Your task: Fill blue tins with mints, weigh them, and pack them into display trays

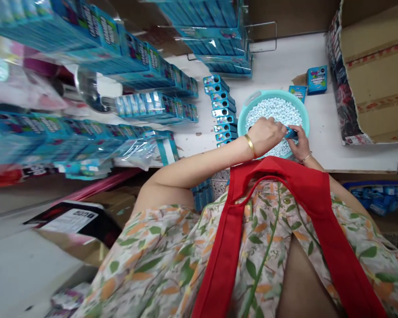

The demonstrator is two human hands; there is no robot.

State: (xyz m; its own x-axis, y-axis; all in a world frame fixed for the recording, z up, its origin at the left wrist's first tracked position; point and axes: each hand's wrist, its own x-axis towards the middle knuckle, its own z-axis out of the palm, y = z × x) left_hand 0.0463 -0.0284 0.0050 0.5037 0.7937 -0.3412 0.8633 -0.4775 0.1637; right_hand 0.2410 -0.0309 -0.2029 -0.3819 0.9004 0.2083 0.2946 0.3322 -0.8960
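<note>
The head camera looks forward and down, past the nearby red apron (225, 256) to the white tabletop (321, 119) beyond.

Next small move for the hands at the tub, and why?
Probably ease the left hand slightly away from the blue box, right hand holding it above the tub: fingers cover much of it, and any spill should land among the pellets.

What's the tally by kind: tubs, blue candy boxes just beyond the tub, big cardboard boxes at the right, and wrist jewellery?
Teal tub: 1
Blue candy boxes: 2
Cardboard box: 1
Gold bangle: 1
Thin bracelet: 1
Total: 6
</note>
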